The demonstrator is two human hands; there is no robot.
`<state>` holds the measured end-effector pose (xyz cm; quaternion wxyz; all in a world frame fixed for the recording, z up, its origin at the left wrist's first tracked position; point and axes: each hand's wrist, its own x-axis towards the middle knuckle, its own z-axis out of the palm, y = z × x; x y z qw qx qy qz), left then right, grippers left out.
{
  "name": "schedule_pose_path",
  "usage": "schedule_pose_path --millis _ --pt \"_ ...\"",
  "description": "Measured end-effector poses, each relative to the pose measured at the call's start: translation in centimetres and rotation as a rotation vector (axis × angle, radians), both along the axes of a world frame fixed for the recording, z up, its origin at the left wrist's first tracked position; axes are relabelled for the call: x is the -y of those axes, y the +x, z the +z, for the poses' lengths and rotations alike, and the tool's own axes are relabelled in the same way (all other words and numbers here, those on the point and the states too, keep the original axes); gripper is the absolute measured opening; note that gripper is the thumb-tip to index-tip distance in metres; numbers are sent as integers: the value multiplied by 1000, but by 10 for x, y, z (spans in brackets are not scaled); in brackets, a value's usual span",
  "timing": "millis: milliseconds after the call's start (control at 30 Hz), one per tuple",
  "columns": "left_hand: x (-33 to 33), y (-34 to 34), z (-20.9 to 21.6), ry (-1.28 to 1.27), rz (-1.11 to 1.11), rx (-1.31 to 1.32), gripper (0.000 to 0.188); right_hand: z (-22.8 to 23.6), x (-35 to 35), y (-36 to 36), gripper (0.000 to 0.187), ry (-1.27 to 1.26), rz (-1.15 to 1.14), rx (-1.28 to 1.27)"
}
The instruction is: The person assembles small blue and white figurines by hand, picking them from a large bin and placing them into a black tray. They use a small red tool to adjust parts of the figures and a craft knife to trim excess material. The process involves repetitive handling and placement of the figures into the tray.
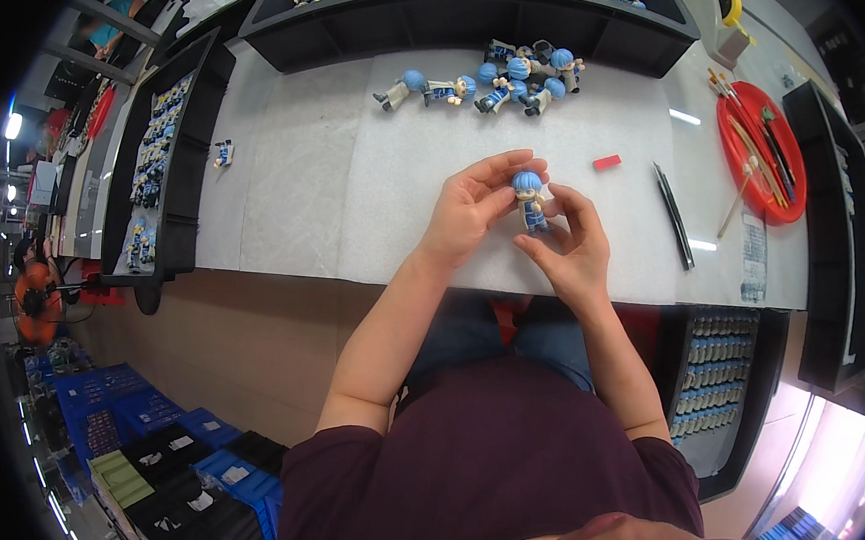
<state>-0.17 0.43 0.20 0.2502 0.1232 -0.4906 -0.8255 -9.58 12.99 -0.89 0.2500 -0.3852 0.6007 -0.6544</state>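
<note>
Between both my hands, over the white-covered table, stands a small figurine (pixel 533 208) with a light-blue head and a blue and white body, facing me. My left hand (pixel 470 207) grips it at the head and side, its thumb against the figurine and its fingers bent behind. My right hand (pixel 578 242) closes on its other side, thumb low near the feet and fingertips by the body. A group of similar figurines (pixel 524 78) lies beyond my hands. To the right rests a small red block (pixel 607 162), and past it lie dark slim tools like tweezers (pixel 672 215).
A long black tray (pixel 476 24) heaped with figurines borders the far side. Another black tray (pixel 203 115) with small parts stands at left, near a loose piece (pixel 224 153). At right, a red oval dish (pixel 793 144) holds brushes. A tray with rows of pieces (pixel 716 376) sits lower right.
</note>
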Motion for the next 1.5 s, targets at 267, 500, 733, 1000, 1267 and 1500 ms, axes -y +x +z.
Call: schedule_pose_path --millis 267,500,733,1000,1267,1500 --pt "0 1 2 18 11 23 40 -2 -1 1 63 -76 -24 72" --pt "-3 0 6 -46 16 36 48 -1 0 0 62 -104 -53 17" --pt "-12 -2 -3 -521 160 -8 65 -2 1 -2 57 -80 -60 -33" --pt "-17 -5 -6 -680 220 38 68 -1 0 -3 52 -88 -30 -52" --pt "-15 -4 -9 -760 206 7 68 0 -1 -1 54 -131 -86 -49" --pt "-17 -2 -8 -805 136 -36 69 -7 0 -4 32 -181 -83 -13"
